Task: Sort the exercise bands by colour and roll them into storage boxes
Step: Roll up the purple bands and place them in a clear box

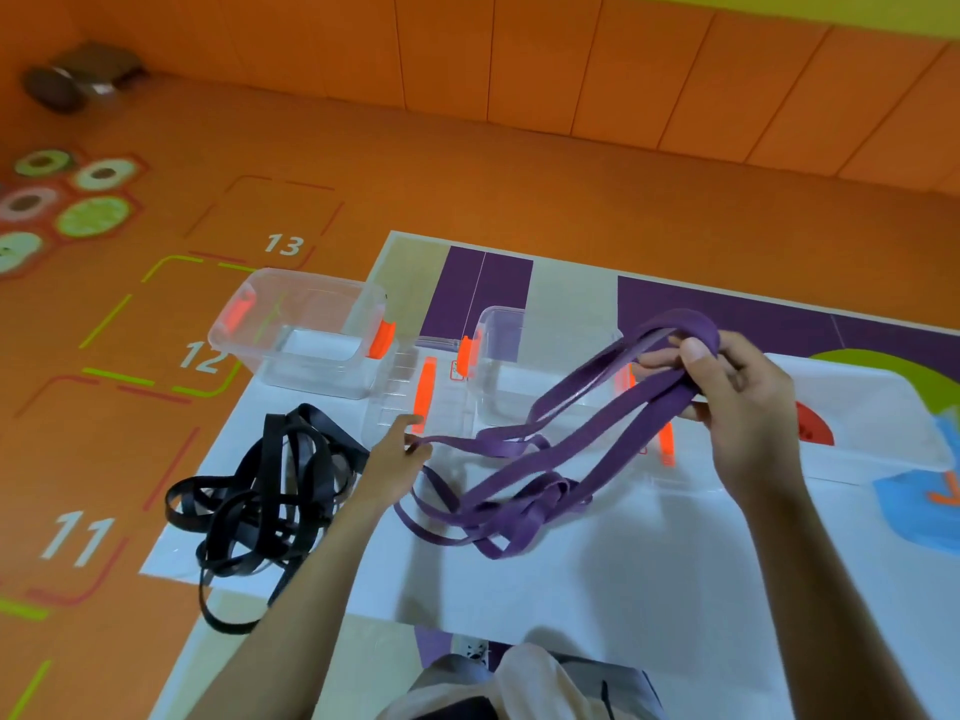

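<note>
Several purple exercise bands lie tangled on the white mat, with loops rising up to my right hand. That hand grips a bunch of the purple loops above the right clear storage box. My left hand pinches one purple strand low on the mat, just right of the black bands. The black bands sit in a loose heap at the mat's left edge. A second clear box with orange clips stands at the back left, nothing visible inside.
Two clear lids with orange latches lie flat between and in front of the boxes. The white mat lies on an orange floor with numbered squares to the left. An orange wall runs behind. My clothing shows at the bottom.
</note>
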Demonstrator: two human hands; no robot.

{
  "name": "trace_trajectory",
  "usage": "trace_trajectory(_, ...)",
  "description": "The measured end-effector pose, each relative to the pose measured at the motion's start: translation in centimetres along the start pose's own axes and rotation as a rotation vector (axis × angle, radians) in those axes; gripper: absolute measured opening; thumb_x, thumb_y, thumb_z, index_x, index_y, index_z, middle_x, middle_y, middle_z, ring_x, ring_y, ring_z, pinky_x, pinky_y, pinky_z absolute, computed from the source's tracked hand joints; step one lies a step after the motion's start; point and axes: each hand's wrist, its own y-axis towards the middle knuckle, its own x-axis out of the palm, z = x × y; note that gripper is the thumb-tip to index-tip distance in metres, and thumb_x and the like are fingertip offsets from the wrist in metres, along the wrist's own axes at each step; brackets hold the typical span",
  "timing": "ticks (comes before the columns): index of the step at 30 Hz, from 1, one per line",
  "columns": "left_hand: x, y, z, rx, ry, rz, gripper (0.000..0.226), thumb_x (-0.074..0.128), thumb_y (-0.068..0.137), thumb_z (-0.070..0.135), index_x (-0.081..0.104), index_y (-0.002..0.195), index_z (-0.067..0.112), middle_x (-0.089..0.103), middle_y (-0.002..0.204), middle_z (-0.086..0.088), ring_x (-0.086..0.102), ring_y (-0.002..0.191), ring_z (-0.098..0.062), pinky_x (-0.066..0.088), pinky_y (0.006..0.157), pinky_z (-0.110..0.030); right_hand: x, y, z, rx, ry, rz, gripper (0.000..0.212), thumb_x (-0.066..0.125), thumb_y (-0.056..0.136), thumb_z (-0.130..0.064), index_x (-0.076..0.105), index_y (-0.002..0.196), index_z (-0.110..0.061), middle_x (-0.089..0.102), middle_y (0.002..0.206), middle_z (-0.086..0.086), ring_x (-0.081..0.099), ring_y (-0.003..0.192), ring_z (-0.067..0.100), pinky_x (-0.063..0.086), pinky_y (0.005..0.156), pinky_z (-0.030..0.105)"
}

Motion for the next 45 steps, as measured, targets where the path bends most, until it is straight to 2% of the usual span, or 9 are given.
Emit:
trace_trajectory(4,3.0,-0.4,1.3,0.131,0.228,-0.092,0.054,0.061,0.094,0.005,0.052,0.145,0.022,0.05,0.141,0.003,0.047,0.138,-0.019,0.033,0.106,-0.023,1.4,0.3,-1.7,-0.024,0.024,-0.061,0.015,0.054,0.108,-0.021,0.068,0.11,-0.016,0.08,0.1,0.006,0.077,0.098,0.026,0.065,0.077,0.039)
trace_trajectory(11,6.6,-3.7,6.6,0.3,0.193,-0.711,0.071,0.083,0.087,0.029,0.047,0.148,0.038,0.063,0.137,0.015,0.065,0.117,-0.003,0.053,0.097,-0.021,4.3,0.3,-2.9,-0.025,0.082,-0.108,0.015,0.058,0.105,-0.019,0.068,0.11,-0.009,0.08,0.097,0.007,0.078,0.094,0.026,0.062,0.072,0.032)
trace_trajectory(14,7.4,-3.7,8.0,0.345,0.146,-0.538,0.025,0.065,0.101,0.046,0.071,0.107,0.022,0.076,0.102,0.011,0.071,0.097,-0.009,0.049,0.089,-0.025,4.9,0.3,-3.3,-0.057,0.054,-0.148,0.014,0.06,0.104,-0.016,0.069,0.109,-0.007,0.08,0.094,0.006,0.077,0.09,0.024,0.062,0.074,0.031)
trace_trajectory(18,5.0,-3.1,8.9,0.297,0.031,-0.411,0.046,0.048,0.11,0.036,0.062,0.075,0.009,0.068,0.068,0.002,0.058,0.066,-0.019,0.047,0.079,-0.03,3.1,0.9,-2.9,-0.13,-0.036,-0.082,0.009,0.061,0.105,-0.018,0.068,0.102,-0.014,0.074,0.081,0.007,0.073,0.079,0.027,0.061,0.079,0.04)
trace_trajectory(30,1.2,-5.8,13.3,0.41,0.085,-0.477,0.025,0.049,0.096,0.0,0.063,0.083,0.016,0.071,0.078,0.008,0.066,0.077,-0.017,0.051,0.076,-0.031,1.4,1.0,6.7,0.21,-0.5,-0.235,0.04,0.062,0.103,-0.034,0.064,0.071,-0.01,0.068,0.057,0.001,0.059,0.053,0.011,0.044,0.059,0.018)
trace_trajectory(36,2.0,-5.1,13.0,0.392,0.204,-0.499,0.009,0.046,0.105,0.013,0.05,0.098,0.011,0.076,0.093,-0.002,0.067,0.084,-0.015,0.048,0.07,-0.018,-0.5,0.3,13.4,0.609,-0.844,-0.353,0.053,0.054,0.102,-0.053,0.068,0.097,-0.003,0.073,0.093,0.014,0.068,0.09,0.031,0.049,0.079,0.04)
trace_trajectory(40,3.1,-4.5,12.6,0.418,0.304,-0.512,0.01,0.046,0.105,0.012,0.045,0.097,0.017,0.076,0.092,-0.003,0.068,0.085,-0.021,0.052,0.074,-0.039,0.2,-0.6,12.2,0.348,-0.782,-0.318,0.042,0.059,0.103,-0.043,0.061,0.138,-0.019,0.064,0.133,-0.002,0.056,0.129,0.023,0.039,0.104,0.032)
trace_trajectory(43,4.1,-4.2,12.7,0.479,0.305,-0.454,0.013,0.046,0.104,0.009,0.041,0.099,0.021,0.069,0.088,-0.004,0.064,0.081,-0.026,0.052,0.075,-0.042,3.0,-1.1,9.2,0.051,-0.57,-0.48,0.031,0.051,0.107,-0.042,0.067,0.129,-0.028,0.059,0.13,-0.025,0.046,0.133,0.0,0.03,0.11,0.021)
trace_trajectory(45,4.3,-4.0,13.0,0.526,0.383,-0.387,0.014,0.048,0.101,0.009,0.04,0.098,0.02,0.058,0.088,-0.003,0.053,0.076,-0.024,0.045,0.07,-0.042,4.2,-1.3,8.6,0.099,-0.488,-0.603,0.029,0.055,0.102,-0.054,0.069,0.118,-0.035,0.069,0.116,-0.028,0.059,0.116,-0.003,0.042,0.1,0.02)
